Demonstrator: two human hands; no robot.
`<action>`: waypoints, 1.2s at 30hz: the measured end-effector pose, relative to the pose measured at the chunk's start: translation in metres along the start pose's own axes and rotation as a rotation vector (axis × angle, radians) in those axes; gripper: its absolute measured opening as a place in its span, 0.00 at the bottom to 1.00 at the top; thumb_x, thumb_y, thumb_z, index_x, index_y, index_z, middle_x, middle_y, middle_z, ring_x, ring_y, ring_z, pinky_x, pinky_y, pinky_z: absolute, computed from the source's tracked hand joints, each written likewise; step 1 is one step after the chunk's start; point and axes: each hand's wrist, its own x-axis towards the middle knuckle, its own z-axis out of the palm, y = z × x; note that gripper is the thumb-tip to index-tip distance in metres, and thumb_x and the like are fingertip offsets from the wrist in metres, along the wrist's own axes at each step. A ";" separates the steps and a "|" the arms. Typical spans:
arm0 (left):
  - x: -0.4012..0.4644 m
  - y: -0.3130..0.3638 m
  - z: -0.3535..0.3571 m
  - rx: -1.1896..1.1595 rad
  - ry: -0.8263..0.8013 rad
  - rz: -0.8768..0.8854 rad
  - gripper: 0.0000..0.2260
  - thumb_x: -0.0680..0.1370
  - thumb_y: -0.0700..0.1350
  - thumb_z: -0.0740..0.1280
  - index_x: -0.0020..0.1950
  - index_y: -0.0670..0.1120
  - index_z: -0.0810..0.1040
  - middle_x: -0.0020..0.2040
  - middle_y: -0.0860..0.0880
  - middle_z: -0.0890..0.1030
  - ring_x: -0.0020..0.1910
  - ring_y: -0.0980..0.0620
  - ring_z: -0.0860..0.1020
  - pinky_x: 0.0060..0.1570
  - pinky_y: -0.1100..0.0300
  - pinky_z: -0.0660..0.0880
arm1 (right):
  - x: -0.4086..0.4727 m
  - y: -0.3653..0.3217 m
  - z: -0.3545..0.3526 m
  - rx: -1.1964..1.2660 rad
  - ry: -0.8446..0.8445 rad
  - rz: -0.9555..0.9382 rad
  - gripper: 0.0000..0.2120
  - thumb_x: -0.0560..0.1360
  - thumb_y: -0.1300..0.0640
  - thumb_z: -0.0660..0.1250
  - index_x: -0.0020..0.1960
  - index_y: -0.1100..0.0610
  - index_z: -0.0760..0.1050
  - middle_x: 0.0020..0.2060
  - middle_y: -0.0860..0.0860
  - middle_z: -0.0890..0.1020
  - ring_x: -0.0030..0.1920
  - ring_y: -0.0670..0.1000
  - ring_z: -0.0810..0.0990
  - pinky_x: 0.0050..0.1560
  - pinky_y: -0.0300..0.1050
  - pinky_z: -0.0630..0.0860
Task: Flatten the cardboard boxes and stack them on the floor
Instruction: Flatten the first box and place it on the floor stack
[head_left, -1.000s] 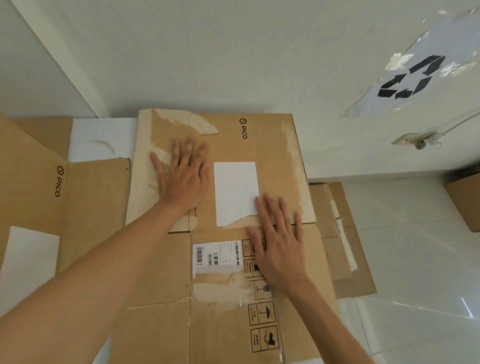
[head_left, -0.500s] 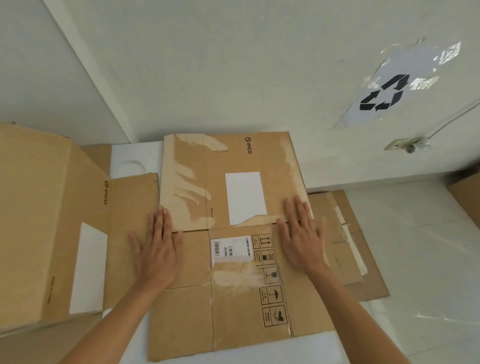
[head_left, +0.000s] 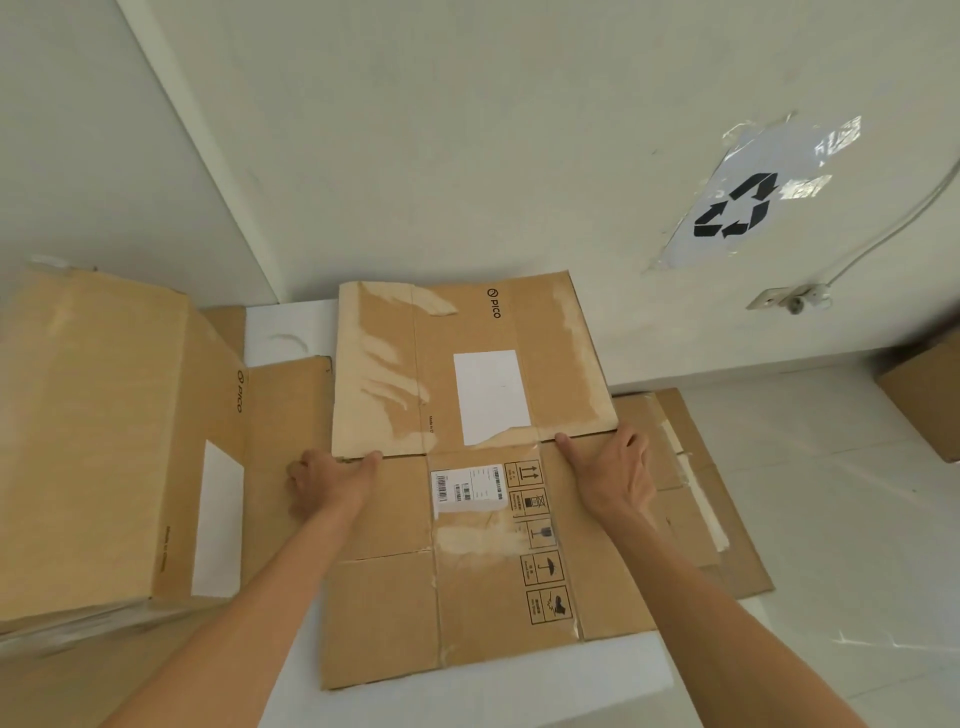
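Note:
A flattened Pico cardboard box (head_left: 467, 571) lies on the white floor with its far flap (head_left: 395, 374) folded out towards the wall. My left hand (head_left: 332, 483) grips its left edge at the fold line, thumb on top and fingers curled under. At the same fold my right hand (head_left: 613, 473) holds the right edge, thumb on top and fingers over the side. Another flattened cardboard piece (head_left: 701, 493) sticks out from beneath on the right. An upright, unflattened Pico box (head_left: 104, 441) stands to the left.
A flat cardboard sheet (head_left: 285, 410) lies between the upright box and the flattened one. Another brown box (head_left: 924, 395) sits at the far right by the wall. A recycling sign (head_left: 748, 208) and a socket with a cable (head_left: 784, 299) are on the wall.
Both hands slid from lying flat on the middle of the cardboard outward to its left and right edges and curled around them. The view has pulled back.

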 end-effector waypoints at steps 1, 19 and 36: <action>0.002 0.003 -0.005 0.025 -0.063 0.003 0.33 0.72 0.58 0.74 0.67 0.39 0.71 0.69 0.38 0.70 0.68 0.38 0.69 0.64 0.42 0.70 | -0.002 -0.004 -0.005 -0.020 0.013 -0.004 0.45 0.67 0.23 0.67 0.65 0.59 0.67 0.58 0.55 0.73 0.55 0.58 0.77 0.40 0.50 0.70; -0.092 0.045 -0.053 -0.141 0.081 0.246 0.11 0.79 0.47 0.69 0.56 0.43 0.72 0.50 0.43 0.81 0.45 0.42 0.77 0.41 0.51 0.74 | -0.037 -0.011 -0.108 0.113 0.108 -0.313 0.16 0.83 0.53 0.64 0.68 0.57 0.69 0.51 0.55 0.84 0.51 0.59 0.83 0.41 0.49 0.71; -0.337 0.073 -0.128 -0.305 0.128 0.373 0.23 0.74 0.42 0.73 0.66 0.44 0.70 0.53 0.46 0.76 0.50 0.45 0.76 0.38 0.56 0.70 | -0.085 0.097 -0.312 0.369 0.130 -0.469 0.16 0.82 0.52 0.63 0.69 0.55 0.70 0.54 0.57 0.83 0.54 0.61 0.81 0.47 0.51 0.72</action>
